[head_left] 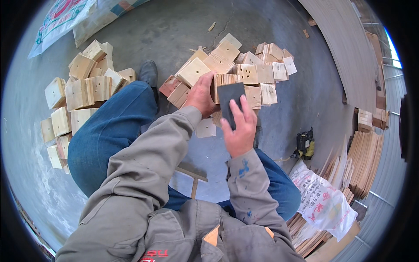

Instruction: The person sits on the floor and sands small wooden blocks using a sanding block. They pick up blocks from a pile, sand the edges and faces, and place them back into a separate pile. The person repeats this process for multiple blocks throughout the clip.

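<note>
Between my knees, my left hand (202, 95) is closed round the left side of a small stack of thin wooden boards (227, 79), whose layered edges face up. Against the right end of that stack is a dark grey rectangular plate (228, 94), slightly tilted. My right hand (241, 133) grips the plate, with fingers across its face and the thumb at its lower left edge. Just beyond my hands sits a pile of square wooden blocks (194, 72), several with small dark holes. The underside of the held stack is hidden.
Another pile of wooden blocks (78, 94) lies left of my left leg. On the right are a black and yellow power tool (305, 144), a white printed sack (323, 201) over stacked wood strips (365, 161), and a large sheet panel (349, 48). Plastic sacks (65, 22) lie far left.
</note>
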`<state>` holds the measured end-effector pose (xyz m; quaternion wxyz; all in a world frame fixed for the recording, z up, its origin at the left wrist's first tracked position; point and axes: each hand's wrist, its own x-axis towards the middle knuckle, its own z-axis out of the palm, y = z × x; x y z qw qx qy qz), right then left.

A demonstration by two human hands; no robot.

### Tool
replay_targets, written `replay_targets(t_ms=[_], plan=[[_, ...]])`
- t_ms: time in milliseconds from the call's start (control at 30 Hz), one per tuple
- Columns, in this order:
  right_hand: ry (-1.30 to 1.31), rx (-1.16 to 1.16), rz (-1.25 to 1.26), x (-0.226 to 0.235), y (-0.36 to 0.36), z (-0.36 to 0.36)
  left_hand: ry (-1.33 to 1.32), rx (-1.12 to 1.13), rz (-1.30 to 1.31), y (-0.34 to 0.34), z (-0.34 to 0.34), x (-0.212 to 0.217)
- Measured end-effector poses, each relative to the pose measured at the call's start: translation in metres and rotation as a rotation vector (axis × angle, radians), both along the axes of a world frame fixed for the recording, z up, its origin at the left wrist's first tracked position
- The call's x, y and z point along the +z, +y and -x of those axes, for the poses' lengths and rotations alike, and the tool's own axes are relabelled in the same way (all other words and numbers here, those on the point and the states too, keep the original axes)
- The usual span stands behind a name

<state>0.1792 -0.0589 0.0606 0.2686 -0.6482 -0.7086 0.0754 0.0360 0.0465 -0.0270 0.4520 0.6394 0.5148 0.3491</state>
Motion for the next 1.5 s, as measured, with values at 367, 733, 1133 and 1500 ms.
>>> replay_targets(t_ms=[367, 733, 1133, 1500], plan=[[-0.147, 0.000, -0.040, -0.001, 0.080, 0.006, -0.022, 0.041, -0.065, -0.002, -0.002, -0.005], [-0.047, -0.047, 0.004, 0.005, 0.080, 0.013, -0.055, 0.055, -0.092, -0.003, -0.006, -0.004], [0.019, -0.030, -0.010, -0.003, 0.036, -0.018, -0.009, 0.049, -0.038, -0.004, -0.005, -0.004], [-0.030, -0.020, -0.028, -0.004, 0.020, 0.009, 0.004, 0.045, -0.071, -0.003, -0.002, -0.009]])
